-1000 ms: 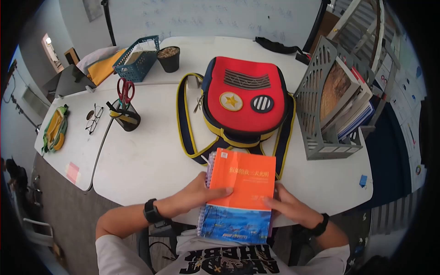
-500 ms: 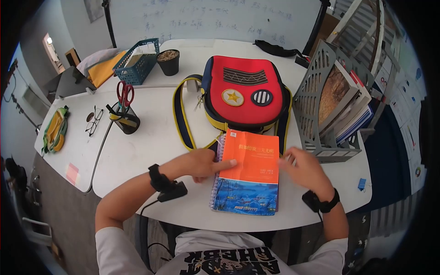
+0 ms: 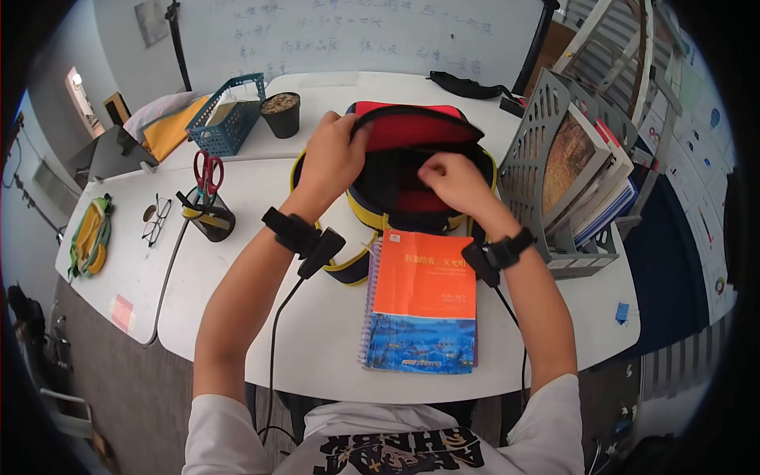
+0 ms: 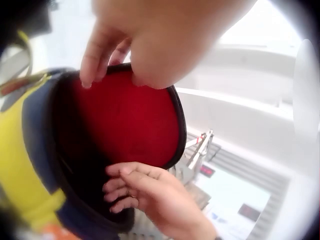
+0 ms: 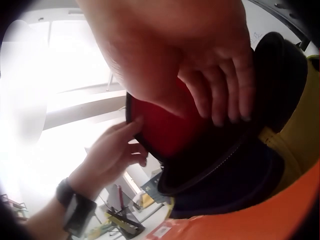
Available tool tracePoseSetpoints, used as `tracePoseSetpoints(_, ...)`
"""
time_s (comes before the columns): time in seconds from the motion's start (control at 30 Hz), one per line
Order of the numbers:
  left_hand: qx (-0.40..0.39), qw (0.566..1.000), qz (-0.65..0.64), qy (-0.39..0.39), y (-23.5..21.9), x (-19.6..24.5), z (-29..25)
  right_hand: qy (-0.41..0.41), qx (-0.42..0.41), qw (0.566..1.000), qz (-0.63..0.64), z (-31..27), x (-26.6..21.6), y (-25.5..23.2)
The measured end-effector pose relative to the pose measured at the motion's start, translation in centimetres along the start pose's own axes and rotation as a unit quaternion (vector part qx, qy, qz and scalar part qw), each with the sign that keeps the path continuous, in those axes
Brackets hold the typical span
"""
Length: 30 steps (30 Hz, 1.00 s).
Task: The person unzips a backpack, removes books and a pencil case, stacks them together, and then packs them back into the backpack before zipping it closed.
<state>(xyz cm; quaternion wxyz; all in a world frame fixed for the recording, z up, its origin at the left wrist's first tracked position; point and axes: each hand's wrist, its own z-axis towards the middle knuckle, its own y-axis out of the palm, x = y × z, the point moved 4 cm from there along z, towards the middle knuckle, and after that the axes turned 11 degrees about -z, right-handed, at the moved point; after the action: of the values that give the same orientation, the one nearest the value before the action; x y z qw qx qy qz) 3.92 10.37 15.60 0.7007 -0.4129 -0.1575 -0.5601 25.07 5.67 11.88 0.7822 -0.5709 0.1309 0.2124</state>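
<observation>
left hand (image 3: 332, 154) gripping the lifted red flap (image 3: 412, 127) of a backpack (image 3: 372, 206), right hand (image 3: 455, 178) curled on its open rim — orange book (image 3: 423, 297) lying just below.

backpack (image 3: 412, 170) | red, yellow-trimmed | on white table | flap lifted, dark interior open | orange book (image 3: 422, 301) just beside

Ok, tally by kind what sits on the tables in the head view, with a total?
Backpack, held open by the left hand and right hand: 1
Book: 1
File rack: 1
Pen cup with scissors: 1
Glasses: 1
Blue basket: 1
Plant pot: 1
Total: 7
</observation>
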Motion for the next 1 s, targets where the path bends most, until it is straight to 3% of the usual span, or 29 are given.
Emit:
tracePoseSetpoints(0.03,0.016,0.999,0.033,0.026,0.1,0.4,0.1,-0.003,0.001,1.0,0.0,1.3,-0.1,0.7)
tracePoseSetpoints(0.1,0.035,0.996,0.064,0.059,0.4,1.0,-0.1,0.121,-0.252,0.957,-0.071,3.0,0.0,4.1)
tracePoseSetpoints(0.2,0.015,0.998,0.03,0.053,0.6,1.5,-0.9,0.162,-0.276,0.947,-0.005,4.0,-1.1,6.7)
tracePoseSetpoints(0.23,0.015,0.997,0.025,0.078,0.6,1.3,-1.2,0.147,-0.253,0.956,-0.014,4.3,-1.7,6.9)
tracePoseSetpoints(0.27,0.005,0.996,0.043,0.079,0.6,1.2,-1.4,0.143,-0.244,0.959,-0.009,5.0,0.7,9.3)
tracePoseSetpoints(0.3,0.003,0.997,0.025,0.079,1.0,1.2,-1.9,0.014,-0.128,0.989,-0.068,7.0,4.0,12.6)
tracePoseSetpoints(0.33,-0.001,0.996,0.013,0.084,0.7,1.3,-2.0,-0.114,0.0,0.986,-0.124,8.7,4.1,14.0)
tracePoseSetpoints(0.37,0.0,0.996,0.016,0.091,0.7,1.5,-2.1,0.11,-0.184,0.973,0.089,5.5,-0.1,9.1)
tracePoseSetpoints(0.4,-0.002,0.998,0.001,0.062,0.7,1.3,-2.1,0.107,-0.181,0.974,0.087,5.7,-0.3,8.8)
tracePoseSetpoints(0.47,0.005,0.999,-0.021,0.026,0.6,0.8,-1.9,0.197,-0.111,0.956,0.189,5.3,0.4,7.5)
tracePoseSetpoints(0.53,0.017,0.999,-0.037,0.002,0.6,-0.3,-1.6,0.261,-0.13,0.896,0.334,4.4,0.6,4.4)
tracePoseSetpoints(0.6,0.02,1.0,-0.019,-0.004,0.3,0.9,-1.6,0.273,-0.13,0.818,0.49,2.0,1.2,1.5)
tracePoseSetpoints(0.67,0.021,1.0,-0.001,-0.001,0.1,1.1,-1.6,0.211,-0.194,0.781,0.555,-2.9,-0.2,-1.6)
tracePoseSetpoints(0.73,0.013,0.999,-0.016,0.027,0.5,0.9,-2.0,0.282,-0.126,0.769,0.56,-8.9,-2.5,-2.3)
tracePoseSetpoints(0.83,0.026,0.999,-0.011,0.022,0.1,0.8,-3.6,0.275,-0.129,0.79,0.532,-16.3,-5.0,-2.6)
tracePoseSetpoints(0.87,0.022,0.999,-0.014,0.021,-0.3,1.2,-4.3,0.236,-0.177,0.816,0.497,-18.1,-6.1,-2.4)
tracePoseSetpoints(0.9,0.003,1.0,-0.006,0.03,-0.9,1.9,-5.6,0.194,-0.224,0.836,0.462,-19.4,-6.8,-2.3)
tracePoseSetpoints(0.93,-0.016,0.999,0.003,0.042,-1.6,2.6,-6.9,0.197,-0.22,0.833,0.467,-20.2,-6.5,-2.6)
tracePoseSetpoints(1.0,-0.073,0.997,0.003,0.007,-2.8,3.9,-9.8,0.188,-0.227,0.876,0.383,-21.7,-5.2,-3.4)
